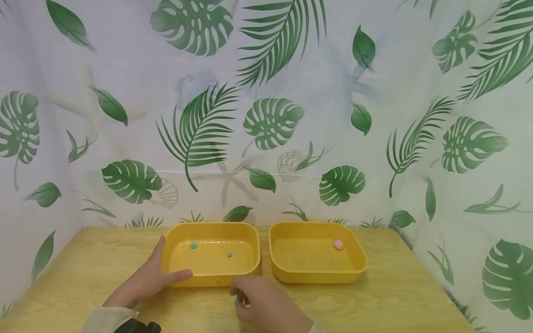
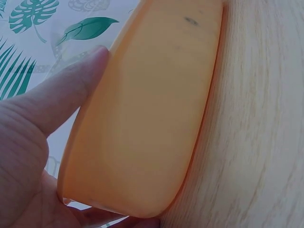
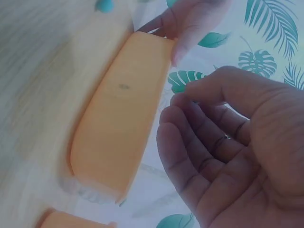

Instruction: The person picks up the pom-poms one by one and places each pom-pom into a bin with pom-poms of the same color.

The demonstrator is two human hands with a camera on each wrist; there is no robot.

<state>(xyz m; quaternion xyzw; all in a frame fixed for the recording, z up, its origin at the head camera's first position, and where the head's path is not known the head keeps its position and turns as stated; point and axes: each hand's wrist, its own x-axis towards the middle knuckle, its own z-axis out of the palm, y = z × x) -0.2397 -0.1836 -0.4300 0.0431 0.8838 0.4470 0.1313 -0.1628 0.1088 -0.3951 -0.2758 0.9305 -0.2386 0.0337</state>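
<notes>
Head view, left fingers (image 1: pixel 159 250) gripping tub (image 1: pixel 204 280), two teal balls (image 1: pixel 193 245) inside, right fingers (image 1: pixel 239 282) pinching bead (image 1: pixel 237 299)

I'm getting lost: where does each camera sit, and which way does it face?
On the head, looking forward and down at left tub, right tub and table; left grip and right grip show.
On the left wrist, looking at the left tub's near side; left grip shows.
On the right wrist, looking at that side too; right grip shows, left beyond.
Both wrist views share that tub.
</notes>
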